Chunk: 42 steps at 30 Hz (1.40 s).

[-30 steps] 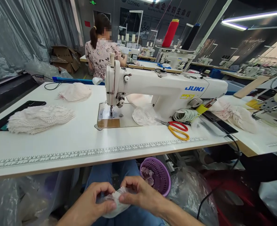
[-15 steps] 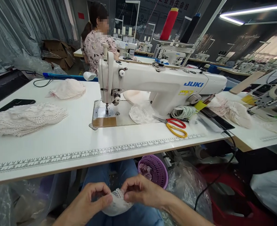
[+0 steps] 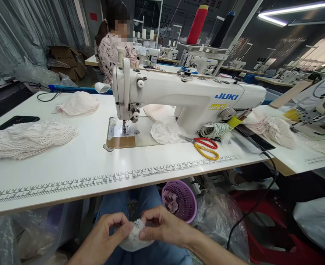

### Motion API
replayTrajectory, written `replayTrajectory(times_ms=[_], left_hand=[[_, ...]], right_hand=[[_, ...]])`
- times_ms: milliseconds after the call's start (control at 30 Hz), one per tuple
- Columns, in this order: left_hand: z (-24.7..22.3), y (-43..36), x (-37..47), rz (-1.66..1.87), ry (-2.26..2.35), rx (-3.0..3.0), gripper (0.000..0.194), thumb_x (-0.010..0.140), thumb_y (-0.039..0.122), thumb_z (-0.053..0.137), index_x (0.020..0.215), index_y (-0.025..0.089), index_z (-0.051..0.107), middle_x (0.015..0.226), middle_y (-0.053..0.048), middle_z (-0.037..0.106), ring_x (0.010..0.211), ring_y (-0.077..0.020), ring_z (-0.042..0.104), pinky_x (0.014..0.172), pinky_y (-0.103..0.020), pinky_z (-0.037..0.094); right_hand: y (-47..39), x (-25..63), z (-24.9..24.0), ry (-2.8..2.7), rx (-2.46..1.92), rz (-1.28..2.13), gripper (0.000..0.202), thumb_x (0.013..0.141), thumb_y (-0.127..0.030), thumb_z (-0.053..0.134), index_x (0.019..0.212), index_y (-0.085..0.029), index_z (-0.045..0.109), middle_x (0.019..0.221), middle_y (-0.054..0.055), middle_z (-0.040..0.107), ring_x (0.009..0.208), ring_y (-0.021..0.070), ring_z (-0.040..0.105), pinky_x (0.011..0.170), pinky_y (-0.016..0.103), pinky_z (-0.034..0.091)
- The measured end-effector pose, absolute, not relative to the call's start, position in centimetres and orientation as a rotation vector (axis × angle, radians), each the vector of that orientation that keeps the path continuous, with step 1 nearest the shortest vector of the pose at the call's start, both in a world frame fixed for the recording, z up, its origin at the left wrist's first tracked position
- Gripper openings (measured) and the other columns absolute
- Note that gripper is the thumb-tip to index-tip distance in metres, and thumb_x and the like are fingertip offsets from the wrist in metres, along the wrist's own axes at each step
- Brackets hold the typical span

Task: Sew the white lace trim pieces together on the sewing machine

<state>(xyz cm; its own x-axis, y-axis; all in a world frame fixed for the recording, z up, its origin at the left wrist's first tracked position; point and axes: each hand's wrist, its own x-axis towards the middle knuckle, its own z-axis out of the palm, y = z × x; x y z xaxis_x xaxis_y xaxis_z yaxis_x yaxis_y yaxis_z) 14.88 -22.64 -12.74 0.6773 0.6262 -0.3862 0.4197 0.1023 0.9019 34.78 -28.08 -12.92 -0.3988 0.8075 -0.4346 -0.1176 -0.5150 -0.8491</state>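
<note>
Above the lap, a small white lace-edged cloth piece (image 3: 136, 239) hangs between both hands. My left hand (image 3: 111, 233) pinches its left side between thumb and fingers. On its right, my right hand (image 3: 162, 228) pinches the lace edge, a short gap from the left fingertips. The hands are in front of the table edge, below the white sewing machine (image 3: 162, 88). Another lace piece (image 3: 166, 132) lies on the machine bed, beside scissors (image 3: 206, 147) with one red and one yellow handle.
Stacked lace pieces (image 3: 29, 138) and a paler pile (image 3: 78, 103) lie on the table's left. A purple basket (image 3: 188, 202) holding scraps stands below the table edge. A coiled cord (image 3: 214, 130) sits by the machine. Beyond it sits another person (image 3: 107, 48).
The camera view has shifted slightly. Both hands keep hold of the cloth; the right thumb has moved a little left over it, and the lace edge between the fingers looks more bunched.
</note>
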Motion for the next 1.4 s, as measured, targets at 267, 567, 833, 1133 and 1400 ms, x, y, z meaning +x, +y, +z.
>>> replayTrajectory(times_ms=[267, 567, 833, 1133, 1400], left_hand=[[-12.3, -22.4, 14.0, 0.120, 0.839, 1.386, 0.044, 0.078, 0.057, 0.055, 0.093, 0.018, 0.068, 0.081, -0.004, 0.064, 0.077, -0.0199, 0.053, 0.070, -0.026, 0.040], [-12.7, -22.4, 14.6, 0.132, 0.896, 1.443, 0.034, 0.068, 0.046, 0.067, 0.080, 0.014, 0.071, 0.071, -0.003, 0.064, 0.071, -0.0183, 0.051, 0.066, -0.025, 0.039], [-12.6, -22.5, 14.5, 0.217, 0.898, 1.391, 0.037, 0.072, 0.050, 0.063, 0.071, 0.014, 0.073, 0.064, 0.000, 0.054, 0.063, -0.0148, 0.043, 0.061, -0.024, 0.033], [-12.4, -22.9, 14.9, 0.166, 0.949, 1.418, 0.038, 0.070, 0.050, 0.062, 0.075, 0.014, 0.073, 0.067, -0.002, 0.055, 0.066, -0.0170, 0.046, 0.062, -0.025, 0.035], [-12.3, -22.9, 14.8, 0.130, 0.973, 1.473, 0.034, 0.069, 0.047, 0.063, 0.079, 0.017, 0.073, 0.075, -0.004, 0.062, 0.073, -0.0197, 0.051, 0.067, -0.025, 0.040]], right_hand=[[-27.8, 34.8, -13.0, -0.993, -1.195, 1.975, 0.040, 0.058, -0.044, 0.080, 0.068, -0.011, 0.061, 0.058, -0.005, 0.048, 0.054, 0.0056, 0.038, 0.054, 0.020, 0.030], [-27.5, 34.5, -12.6, -0.983, -1.211, 1.967, 0.040, 0.056, -0.045, 0.080, 0.065, -0.011, 0.060, 0.057, -0.005, 0.047, 0.054, 0.0059, 0.037, 0.054, 0.021, 0.028], [-27.5, 34.6, -12.7, -1.057, -1.170, 1.969, 0.036, 0.059, -0.041, 0.079, 0.069, -0.012, 0.060, 0.067, -0.002, 0.051, 0.062, 0.0082, 0.042, 0.058, 0.021, 0.032], [-27.7, 34.0, -11.8, -1.469, -1.235, 1.478, 0.014, 0.078, -0.027, 0.066, 0.085, -0.017, 0.059, 0.073, -0.002, 0.051, 0.067, 0.0099, 0.044, 0.062, 0.022, 0.035], [-27.7, 33.9, -12.0, -1.551, -1.313, 1.393, 0.013, 0.079, -0.026, 0.064, 0.088, -0.018, 0.060, 0.075, -0.002, 0.052, 0.068, 0.0111, 0.047, 0.063, 0.021, 0.037]])
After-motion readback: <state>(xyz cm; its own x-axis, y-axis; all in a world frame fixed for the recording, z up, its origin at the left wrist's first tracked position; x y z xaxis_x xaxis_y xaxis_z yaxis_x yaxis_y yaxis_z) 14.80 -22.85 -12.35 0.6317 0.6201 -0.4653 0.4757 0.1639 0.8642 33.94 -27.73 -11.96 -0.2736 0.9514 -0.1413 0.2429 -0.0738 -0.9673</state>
